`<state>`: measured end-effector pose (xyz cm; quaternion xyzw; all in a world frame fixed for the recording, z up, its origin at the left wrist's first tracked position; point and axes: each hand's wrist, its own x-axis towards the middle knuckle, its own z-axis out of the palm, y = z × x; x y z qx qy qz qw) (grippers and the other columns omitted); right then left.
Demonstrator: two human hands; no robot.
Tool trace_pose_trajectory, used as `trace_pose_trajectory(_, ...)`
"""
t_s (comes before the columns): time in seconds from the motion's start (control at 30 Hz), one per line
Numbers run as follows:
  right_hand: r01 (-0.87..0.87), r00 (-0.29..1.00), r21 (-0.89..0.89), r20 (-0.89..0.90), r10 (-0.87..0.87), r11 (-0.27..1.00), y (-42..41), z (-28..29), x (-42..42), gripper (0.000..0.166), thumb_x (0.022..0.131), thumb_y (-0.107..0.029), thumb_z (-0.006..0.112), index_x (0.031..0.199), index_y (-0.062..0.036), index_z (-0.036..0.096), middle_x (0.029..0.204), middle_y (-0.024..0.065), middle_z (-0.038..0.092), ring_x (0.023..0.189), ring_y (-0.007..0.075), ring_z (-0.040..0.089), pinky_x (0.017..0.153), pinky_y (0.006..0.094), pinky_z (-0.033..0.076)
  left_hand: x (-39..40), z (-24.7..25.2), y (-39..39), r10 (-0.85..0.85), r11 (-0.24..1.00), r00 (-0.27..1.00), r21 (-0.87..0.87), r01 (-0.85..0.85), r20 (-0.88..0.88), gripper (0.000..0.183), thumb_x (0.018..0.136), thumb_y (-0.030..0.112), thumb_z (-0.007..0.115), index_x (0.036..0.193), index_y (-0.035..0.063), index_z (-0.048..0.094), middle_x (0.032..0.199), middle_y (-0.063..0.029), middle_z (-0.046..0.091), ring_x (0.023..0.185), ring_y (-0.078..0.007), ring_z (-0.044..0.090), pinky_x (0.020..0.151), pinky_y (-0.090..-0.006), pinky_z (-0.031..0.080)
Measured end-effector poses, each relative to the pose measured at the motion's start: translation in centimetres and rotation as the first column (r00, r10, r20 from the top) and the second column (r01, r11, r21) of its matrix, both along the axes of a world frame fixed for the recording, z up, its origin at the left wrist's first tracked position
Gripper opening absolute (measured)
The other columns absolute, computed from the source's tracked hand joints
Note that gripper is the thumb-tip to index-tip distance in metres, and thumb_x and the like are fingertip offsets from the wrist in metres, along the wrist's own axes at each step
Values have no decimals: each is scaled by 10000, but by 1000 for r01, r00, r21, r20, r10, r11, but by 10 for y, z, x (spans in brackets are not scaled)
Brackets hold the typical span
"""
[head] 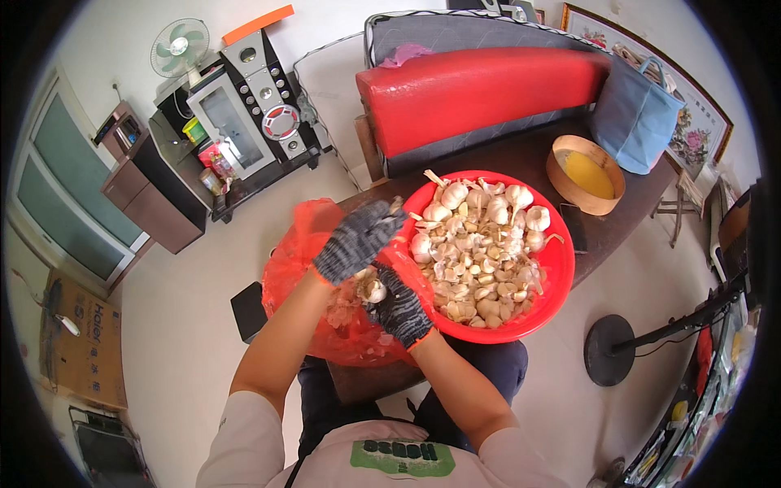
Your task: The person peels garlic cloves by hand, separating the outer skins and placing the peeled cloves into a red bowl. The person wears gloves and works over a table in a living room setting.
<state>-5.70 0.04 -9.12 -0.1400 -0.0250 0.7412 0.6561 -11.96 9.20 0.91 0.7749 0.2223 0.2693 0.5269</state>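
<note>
A dark knitted glove covers my left hand (360, 241), which is raised over a red plastic bag (293, 268). Its fingers are curled around what looks like a piece of garlic stalk, partly hidden. Below and to the right, my right hand (399, 305), gloved too, holds a garlic bulb (373, 291) above the bag. Papery skins (341, 311) lie inside the bag. Touching it on the right is a round red plastic basin (558, 293), with whole garlic bulbs (454, 195) towards its far side and many loose cloves (488, 280) nearer me.
The basin rests on a dark bench (622, 235). A round wooden-rimmed container (612, 181) with yellow inside, a blue bag (637, 113) and a dark phone-like object (572, 229) are beyond it. A red padded backrest (488, 91) stands behind. A black round stand base (609, 350) is at right.
</note>
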Motion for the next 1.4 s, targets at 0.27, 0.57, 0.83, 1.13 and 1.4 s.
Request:
trace_pose_trajectory(0.27,12,949,162,310,-63,987,4,-6,-6,298,859,-354,440,931,-80,530,758,44,575,621,130,553,429,229,422,-60,-32,-48,293,896,922,410,-172,-254,229,807,144,519,993,10,504,849,-139,547,777,-251,566,677,-321,444)
trace_pose_trajectory(0.57,327,668,229,631,-395,917,9,-51,-19,268,845,-337,512,933,-85,538,657,17,523,519,90,473,459,195,357,-41,-57,-50,468,717,853,664,-212,-233,173,821,217,461,855,57,515,682,-164,555,628,-335,551,548,-426,422)
trace_pose_trajectory(0.83,166,850,186,471,-236,969,-6,-4,-3,201,879,-244,439,919,-70,531,761,3,530,629,76,492,547,189,399,-53,-80,-25,424,825,877,-495,-272,225,212,885,220,435,914,32,528,767,-2,531,682,-116,521,612,-239,424)
trace_pose_trajectory(1.13,-11,896,123,442,-45,992,-14,38,0,271,817,-321,550,915,-69,534,735,-26,531,579,55,475,516,155,397,-62,-44,-28,50,978,976,207,-5,-214,294,800,118,567,1062,21,473,899,-36,546,827,-129,525,748,-268,437)
trace_pose_trajectory(1.4,-56,657,346,719,-226,937,-13,23,1,423,716,-79,653,1076,-47,432,904,21,513,771,80,486,661,212,438,-59,-40,-41,150,937,958,345,-58,-246,225,814,107,470,1012,2,489,881,-158,547,828,-299,549,693,-344,442)
